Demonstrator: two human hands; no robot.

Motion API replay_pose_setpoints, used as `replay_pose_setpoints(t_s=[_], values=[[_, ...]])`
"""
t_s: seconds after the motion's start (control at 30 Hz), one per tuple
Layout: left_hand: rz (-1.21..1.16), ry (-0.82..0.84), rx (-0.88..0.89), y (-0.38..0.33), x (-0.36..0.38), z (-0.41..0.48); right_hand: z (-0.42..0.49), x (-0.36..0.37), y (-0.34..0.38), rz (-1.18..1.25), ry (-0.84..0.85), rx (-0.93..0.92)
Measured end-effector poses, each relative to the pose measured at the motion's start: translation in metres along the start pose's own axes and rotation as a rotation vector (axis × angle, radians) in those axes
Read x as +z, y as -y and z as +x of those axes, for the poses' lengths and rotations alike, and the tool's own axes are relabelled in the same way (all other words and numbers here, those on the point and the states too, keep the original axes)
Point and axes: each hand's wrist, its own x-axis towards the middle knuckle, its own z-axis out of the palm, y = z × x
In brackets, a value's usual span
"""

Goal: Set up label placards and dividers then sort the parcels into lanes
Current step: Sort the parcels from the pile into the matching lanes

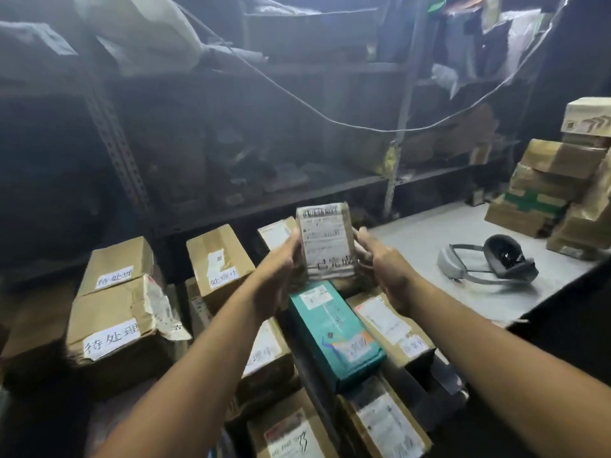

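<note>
A small grey parcel [327,241] with a shipping label and a white handwritten tag is held upright between both hands, above the right-hand rows of boxes. My left hand [284,262] grips its left edge and my right hand [380,259] grips its right edge. Below it lies a teal parcel [334,332] among brown cartons with white tags. To the left stand two stacked cartons [115,309] bearing white handwritten placards, and beside them another tagged carton [220,259].
A grey tabletop [429,246] at the right carries a headset [489,262] and a pile of cartons [555,193]. Dark metal shelving [231,143] full of packages stands behind. A cable [330,119] sags across the shelves.
</note>
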Motion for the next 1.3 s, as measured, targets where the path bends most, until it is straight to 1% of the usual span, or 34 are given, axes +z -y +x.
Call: replay_pose_setpoints(t_s=[0.07,0.17,0.27,0.37,0.43,0.53,0.63,0.73,0.9,1.03,1.13,1.23,1.3], values=[[0.023,-0.084,-0.023,0.015,0.008,0.018,0.021,-0.007,-0.015,-0.023,0.052,0.049],[0.037,-0.204,-0.104,0.038,0.017,0.039,0.047,-0.018,-0.034,-0.059,0.080,0.124],[0.030,-0.330,-0.155,0.048,0.026,0.052,0.065,-0.030,-0.043,-0.074,0.151,0.156],[-0.012,-0.436,-0.125,0.040,0.026,0.066,0.087,-0.035,-0.029,-0.064,0.204,0.150],[-0.056,-0.487,-0.100,0.024,0.021,0.079,0.107,-0.032,-0.011,-0.083,0.236,0.109],[-0.092,-0.546,-0.057,0.000,0.004,0.097,0.135,-0.020,0.010,-0.043,0.311,0.054],[-0.057,-0.611,-0.023,-0.016,-0.011,0.114,0.158,-0.004,0.018,0.004,0.351,0.062],[-0.054,-0.672,-0.032,-0.019,-0.023,0.125,0.175,0.013,0.014,0.032,0.391,0.080],[-0.044,-0.668,-0.038,-0.008,-0.037,0.144,0.192,0.026,0.003,-0.100,0.334,0.058],[0.023,-0.635,-0.060,-0.009,-0.039,0.149,0.196,0.017,0.007,-0.076,0.331,0.064],[0.064,-0.644,-0.079,-0.016,-0.036,0.149,0.194,0.009,0.014,-0.151,0.316,0.063],[0.120,-0.702,-0.110,-0.029,-0.031,0.143,0.191,0.003,0.029,-0.220,0.241,0.038],[0.253,-0.782,-0.105,-0.042,-0.034,0.139,0.191,-0.001,0.045,-0.256,0.202,-0.004]])
